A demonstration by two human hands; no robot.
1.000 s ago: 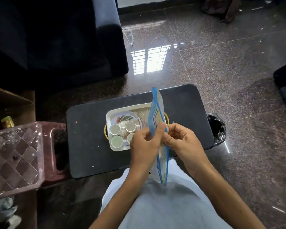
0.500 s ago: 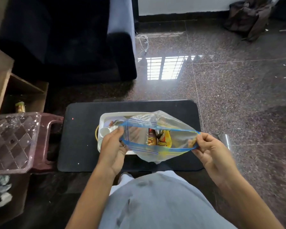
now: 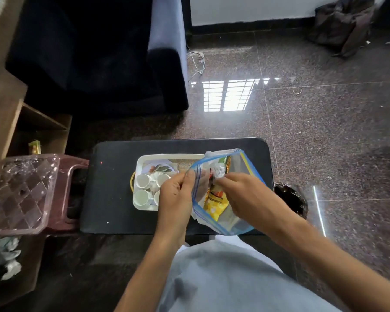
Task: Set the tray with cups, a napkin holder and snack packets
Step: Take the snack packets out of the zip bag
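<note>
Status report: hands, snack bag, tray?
Left hand grips zip bag mouth. Right hand inside, pinching a packet. Tray holds cups; no packets seen on it. Bag covers tray's right end.

no lettering can be read anywhere in this head-camera view. the yellow snack packet [image 3: 214, 206] inside the clear zip bag [image 3: 235, 219] carries a dark printed band across its front, but the words on it are too blurred to make out. the white packet [image 3: 220, 171] above it shows only smudges of colour. at far left, a small yellow-green box [image 3: 34, 147] on the wooden shelf [image 3: 43, 125] bears print too small to tell.
</note>
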